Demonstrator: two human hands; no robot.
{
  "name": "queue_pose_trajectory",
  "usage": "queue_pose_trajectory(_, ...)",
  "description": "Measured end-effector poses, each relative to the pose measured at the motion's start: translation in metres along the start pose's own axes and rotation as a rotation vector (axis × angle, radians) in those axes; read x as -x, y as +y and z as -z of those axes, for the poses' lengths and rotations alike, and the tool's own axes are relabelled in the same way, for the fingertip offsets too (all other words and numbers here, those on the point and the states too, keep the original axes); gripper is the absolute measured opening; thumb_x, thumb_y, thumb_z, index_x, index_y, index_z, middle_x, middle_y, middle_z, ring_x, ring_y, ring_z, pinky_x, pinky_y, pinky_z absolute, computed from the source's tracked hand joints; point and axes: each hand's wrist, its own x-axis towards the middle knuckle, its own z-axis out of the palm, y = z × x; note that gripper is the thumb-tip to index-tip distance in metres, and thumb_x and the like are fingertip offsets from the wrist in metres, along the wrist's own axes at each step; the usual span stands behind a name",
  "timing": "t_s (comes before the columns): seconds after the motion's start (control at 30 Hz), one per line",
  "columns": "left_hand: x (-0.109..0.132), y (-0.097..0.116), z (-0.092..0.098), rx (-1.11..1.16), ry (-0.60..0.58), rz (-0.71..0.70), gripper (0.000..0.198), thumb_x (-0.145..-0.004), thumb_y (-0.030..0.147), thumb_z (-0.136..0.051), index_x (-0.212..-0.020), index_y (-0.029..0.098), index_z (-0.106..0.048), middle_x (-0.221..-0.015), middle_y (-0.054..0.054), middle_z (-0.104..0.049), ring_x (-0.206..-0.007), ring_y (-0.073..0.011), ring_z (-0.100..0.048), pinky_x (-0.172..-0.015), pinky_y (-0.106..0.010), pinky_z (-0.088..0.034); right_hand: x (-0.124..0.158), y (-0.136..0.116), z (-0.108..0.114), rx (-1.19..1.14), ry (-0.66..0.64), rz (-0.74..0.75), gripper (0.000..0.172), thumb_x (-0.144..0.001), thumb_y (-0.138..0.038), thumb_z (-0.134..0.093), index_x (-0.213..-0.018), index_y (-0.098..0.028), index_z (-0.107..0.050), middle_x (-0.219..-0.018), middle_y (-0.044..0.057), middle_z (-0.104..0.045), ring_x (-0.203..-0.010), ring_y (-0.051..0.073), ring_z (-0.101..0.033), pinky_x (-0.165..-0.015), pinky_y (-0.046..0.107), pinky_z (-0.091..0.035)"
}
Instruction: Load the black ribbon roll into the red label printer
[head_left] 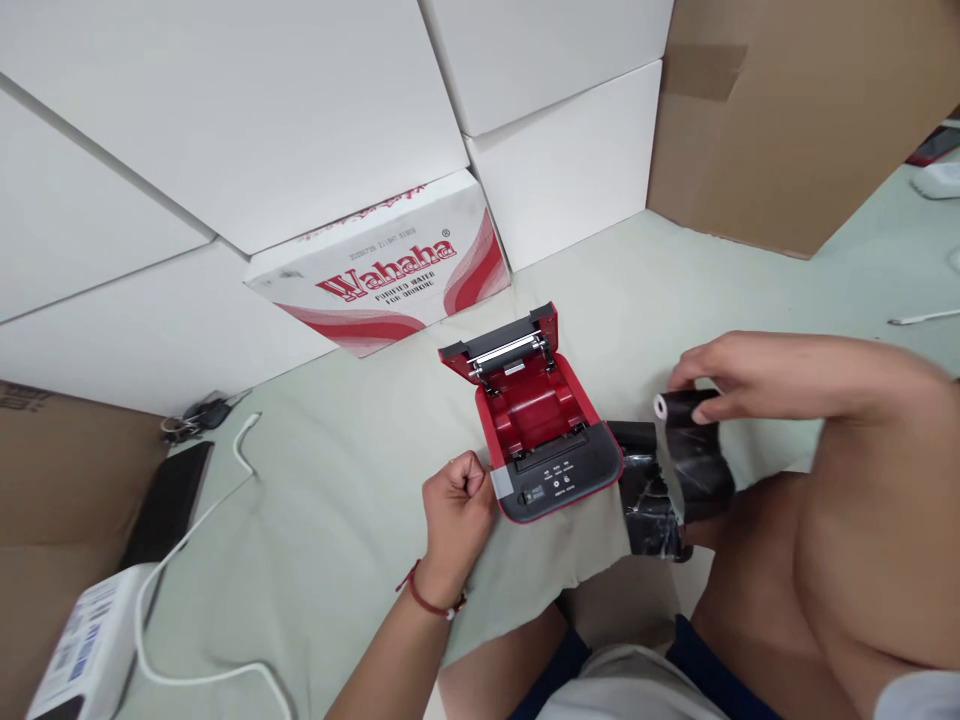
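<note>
A small red and black printer [559, 470] sits on the cloth with its lid [504, 345] raised and its red inner bay bare. Beside its left front corner rests my left hand [459, 500], curled into a fist, with nothing visible in it. My right hand [724, 378] is to the right of the printer, its thumb and fingers around a black roll [679, 410] with a white core. A glossy black sheet [701, 475] hangs from the roll. More crumpled shiny black material [651, 510] lies by the printer's right side, at the table edge.
Behind the printer stands a Wahaha water carton [390, 270] among stacked white boxes [570, 165]. A brown cardboard box [780, 130] is at the back right. On the left lie a white cable [169, 560], keys [199, 415] and a white device [97, 640].
</note>
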Motion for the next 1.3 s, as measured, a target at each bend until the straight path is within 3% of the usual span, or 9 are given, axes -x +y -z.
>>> queue_pose_trajectory(0.13,0.007,0.005,0.0,0.024,0.036,-0.121,0.036,-0.083,0.012,-0.061,-0.065,0.023,-0.032,-0.06,0.007,-0.034,-0.059,-0.0103,-0.03,-0.055,-0.024,-0.028,0.038,-0.024,0.021,-0.222,-0.161,0.344,0.033,-0.104,-0.034,-0.057,-0.131,-0.035,-0.077,-0.125,0.004,-0.077,-0.106,0.019,-0.073,-0.089,0.027,-0.056)
queue_pose_trajectory(0.3,0.013,0.014,0.003,0.102,0.097,-0.46,0.013,-0.097,0.015,-0.062,-0.092,0.022,-0.054,-0.084,0.001,-0.055,-0.078,-0.0152,-0.055,-0.073,-0.028,-0.046,0.007,-0.079,0.006,-0.178,-0.05,0.565,0.036,-0.106,-0.023,-0.055,-0.138,-0.024,-0.071,-0.125,0.007,-0.076,-0.109,0.021,-0.072,-0.093,0.031,-0.055)
queue_pose_trajectory(0.43,0.016,0.015,0.006,-0.057,0.153,-0.714,0.025,-0.098,0.025,-0.062,-0.123,0.023,-0.064,-0.105,-0.006,-0.057,-0.104,-0.024,-0.06,-0.094,-0.042,-0.053,-0.03,-0.114,-0.017,0.009,0.183,0.422,0.036,-0.104,-0.016,-0.052,-0.136,-0.019,-0.068,-0.121,0.011,-0.075,-0.104,0.026,-0.072,-0.084,0.036,-0.052)
queue_pose_trajectory(0.53,0.019,0.016,0.006,-0.134,0.148,-0.828,0.039,-0.101,0.038,-0.057,-0.137,0.025,-0.064,-0.118,-0.01,-0.052,-0.12,-0.0301,-0.057,-0.104,-0.051,-0.053,-0.043,-0.131,-0.022,0.163,0.195,0.25,0.035,-0.103,-0.012,-0.047,-0.129,-0.018,-0.069,-0.111,0.009,-0.074,-0.087,0.024,-0.071,-0.065,0.033,-0.042)
queue_pose_trajectory(0.7,0.023,0.025,0.002,-0.275,0.025,-0.921,0.04,-0.099,0.039,-0.056,-0.134,0.025,-0.071,-0.128,-0.013,-0.053,-0.136,-0.0355,-0.049,-0.116,-0.057,-0.046,-0.058,-0.144,-0.023,0.273,0.156,0.176,0.034,-0.095,-0.006,-0.047,-0.117,-0.019,-0.07,-0.104,0.009,-0.075,-0.082,0.022,-0.07,-0.057,0.032,-0.029)
queue_pose_trajectory(0.9,0.023,0.034,0.001,-0.289,0.012,-0.954,0.033,-0.093,0.032,-0.067,-0.123,0.022,-0.075,-0.125,-0.013,-0.054,-0.133,-0.0327,-0.05,-0.119,-0.053,-0.044,-0.071,-0.144,-0.03,0.245,0.122,0.123,0.035,-0.092,-0.006,-0.047,-0.112,-0.019,-0.074,-0.107,0.01,-0.079,-0.083,0.023,-0.07,-0.059,0.032,-0.033)
queue_pose_trajectory(1.13,0.024,0.032,0.005,-0.289,-0.001,-0.962,0.031,-0.095,0.034,-0.063,-0.122,0.026,-0.077,-0.126,-0.013,-0.056,-0.134,-0.0338,-0.051,-0.12,-0.058,-0.042,-0.043,-0.142,-0.014,-0.079,0.652,0.252,0.036,-0.111,-0.033,-0.042,-0.117,-0.024,-0.077,-0.103,0.005,-0.08,-0.089,0.021,-0.072,-0.079,0.033,-0.051)
queue_pose_trajectory(1.23,0.024,0.032,0.005,-0.288,-0.01,-0.96,0.031,-0.096,0.035,-0.062,-0.123,0.03,-0.077,-0.125,-0.011,-0.057,-0.134,-0.0334,-0.052,-0.12,-0.058,-0.042,-0.049,-0.134,-0.014,-0.009,0.862,0.207,0.041,-0.11,-0.038,-0.044,-0.14,-0.022,-0.068,-0.134,0.011,-0.074,-0.123,0.031,-0.065,-0.1,0.042,-0.052)
queue_pose_trajectory(1.3,0.024,0.031,0.005,-0.299,-0.009,-0.961,0.031,-0.099,0.038,-0.058,-0.124,0.031,-0.076,-0.125,-0.011,-0.057,-0.136,-0.0329,-0.051,-0.121,-0.058,-0.041,-0.057,-0.126,-0.016,0.05,0.837,0.238,0.048,-0.109,-0.037,-0.048,-0.15,-0.016,-0.06,-0.149,0.015,-0.066,-0.142,0.035,-0.053,-0.114,0.05,-0.046)
